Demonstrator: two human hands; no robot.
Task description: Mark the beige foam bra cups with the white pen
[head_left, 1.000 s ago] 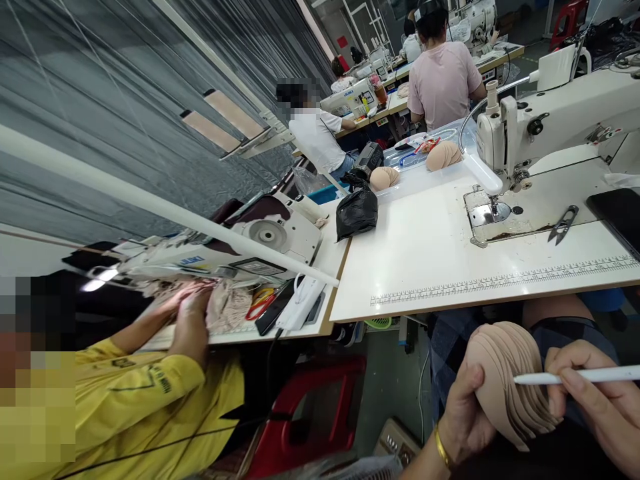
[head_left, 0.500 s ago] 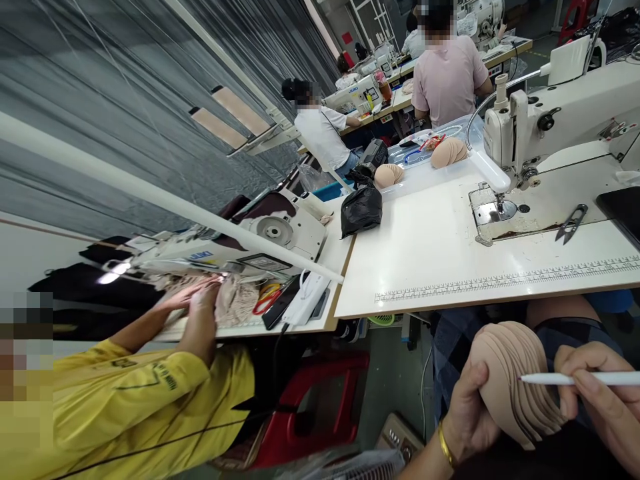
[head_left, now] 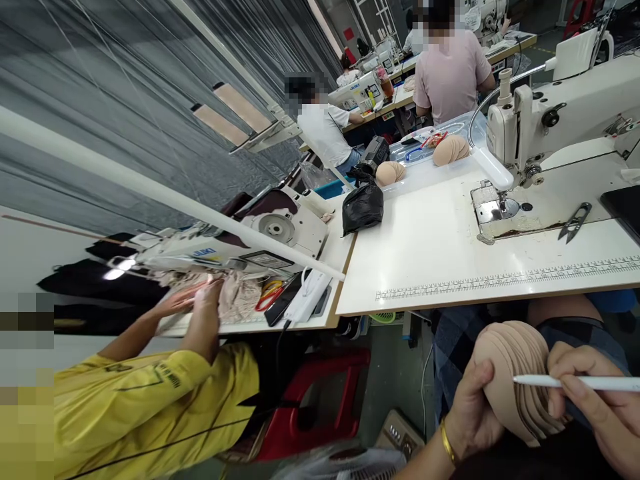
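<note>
Beige stack of foam cups (head_left: pixel 515 380) held low over the lap, left hand (head_left: pixel 470 413) wrapped round its left edge; right hand (head_left: pixel 595 400) pinching a white pen (head_left: pixel 575 383), tip on the stack. White sewing table (head_left: pixel 440 253) above, snips (head_left: pixel 575 221) beside the sewing machine (head_left: pixel 555 127)

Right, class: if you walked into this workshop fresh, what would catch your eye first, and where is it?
Low at the right, the left hand cradles a stack of beige moulded foam cups while the right hand holds a slim white pen against it. Above stands the white industrial sewing machine on its white worktable. At the lower left, a person's yellow sleeve stands out.
</note>
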